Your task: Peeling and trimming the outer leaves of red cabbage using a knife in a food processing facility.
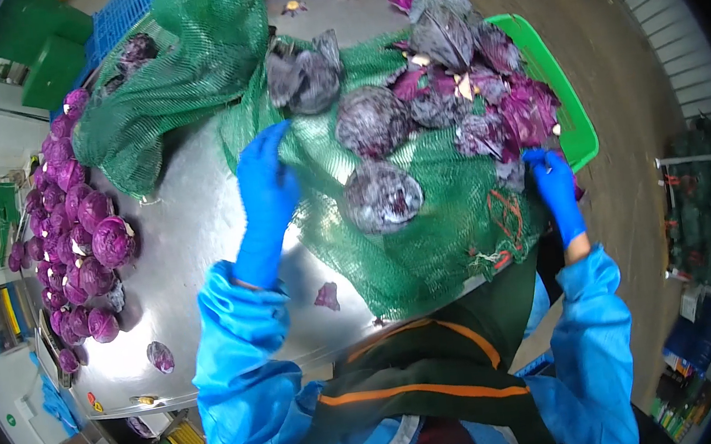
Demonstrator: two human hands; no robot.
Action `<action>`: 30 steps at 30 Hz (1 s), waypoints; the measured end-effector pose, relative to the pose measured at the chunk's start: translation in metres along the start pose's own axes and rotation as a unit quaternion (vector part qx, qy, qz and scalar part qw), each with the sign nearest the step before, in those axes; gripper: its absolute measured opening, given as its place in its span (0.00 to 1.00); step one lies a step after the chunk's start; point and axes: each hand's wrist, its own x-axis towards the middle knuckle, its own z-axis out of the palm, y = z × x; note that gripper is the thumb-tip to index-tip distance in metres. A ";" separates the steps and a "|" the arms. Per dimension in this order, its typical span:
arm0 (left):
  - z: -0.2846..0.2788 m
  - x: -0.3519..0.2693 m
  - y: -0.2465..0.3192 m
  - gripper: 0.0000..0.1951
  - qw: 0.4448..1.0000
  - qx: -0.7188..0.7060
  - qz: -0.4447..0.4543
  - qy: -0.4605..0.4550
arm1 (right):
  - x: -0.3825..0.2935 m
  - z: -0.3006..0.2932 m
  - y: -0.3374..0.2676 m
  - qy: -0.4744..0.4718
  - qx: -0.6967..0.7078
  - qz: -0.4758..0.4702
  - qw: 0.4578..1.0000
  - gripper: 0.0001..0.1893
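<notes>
My left hand (266, 186), in a blue glove, hovers by the left edge of a green mesh sack (394, 270) with nothing in it. Two red cabbages, one dark and whole-looking (372, 121) and one showing a pale cut or worn patch (384, 196), lie on the sack to its right. Beyond its fingertips sits another cabbage with loose outer leaves (306, 76). My right hand (551, 180), also gloved, is at the near end of a green plastic crate (568, 99), beside a heap of purple cabbage leaves (527, 110). Its fingers are bent; whether they grip a leaf is unclear.
Peeled red cabbages (77, 234) are piled along the left of the steel table (200, 240). A second mesh sack (199, 62) holding cabbage lies at the far left. Red string (507, 218) is on the near sack. Leaf scraps (327, 296) and a small knife-like object (144, 400) lie near the front edge.
</notes>
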 end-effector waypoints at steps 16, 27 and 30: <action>-0.019 -0.123 0.050 0.52 0.970 0.085 -0.142 -0.180 | -0.123 0.113 -0.145 -0.165 0.396 0.258 0.866 0.23; 0.031 -0.107 0.069 0.54 0.971 0.070 -0.153 -0.169 | -0.161 0.108 -0.172 -0.115 0.360 -0.060 0.924 0.26; 0.032 -0.106 0.064 0.54 0.967 0.044 -0.174 -0.181 | -0.155 0.123 -0.161 -0.149 0.217 -0.093 0.960 0.28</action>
